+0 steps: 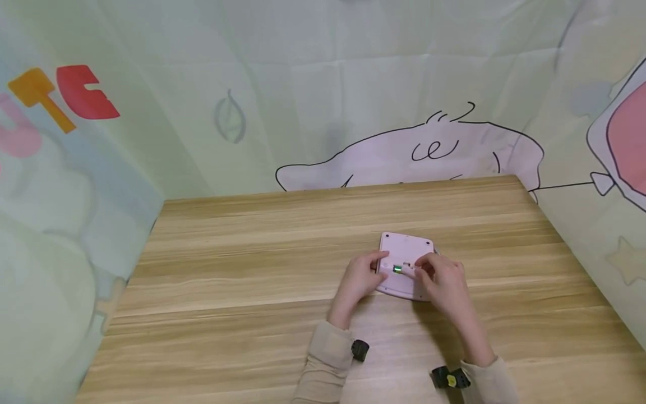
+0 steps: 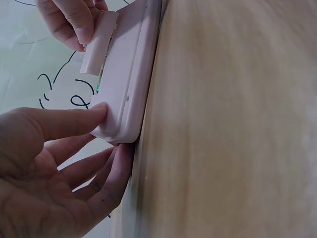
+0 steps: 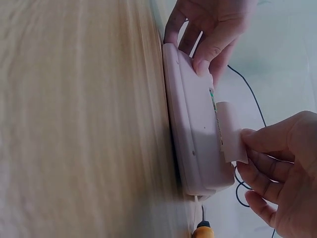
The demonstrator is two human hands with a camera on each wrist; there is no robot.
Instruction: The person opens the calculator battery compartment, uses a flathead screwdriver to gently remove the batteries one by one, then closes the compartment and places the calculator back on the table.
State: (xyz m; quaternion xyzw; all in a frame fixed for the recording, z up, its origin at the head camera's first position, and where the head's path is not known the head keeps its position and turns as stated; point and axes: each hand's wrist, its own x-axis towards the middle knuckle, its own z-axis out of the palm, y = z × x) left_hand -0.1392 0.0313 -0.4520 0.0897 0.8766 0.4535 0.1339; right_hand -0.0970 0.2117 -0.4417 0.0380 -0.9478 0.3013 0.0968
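Note:
A flat pink device (image 1: 407, 242), possibly a calculator, lies back side up on the wooden table. Its battery slot is uncovered, and a green battery (image 1: 397, 269) shows inside. My left hand (image 1: 359, 275) grips the device's left end, thumb on the back face and fingers at the edge. Between thumb and fingers, my right hand (image 1: 446, 283) pinches a small pink battery cover (image 3: 230, 131). The cover is tilted up beside the slot in both wrist views; whether it touches the device I cannot tell.
An orange-handled screwdriver (image 3: 203, 231) appears beyond the device's far end in the right wrist view. The wooden table (image 1: 242, 269) extends around the hands. A printed cloth backdrop (image 1: 303, 101) hangs behind and beside it.

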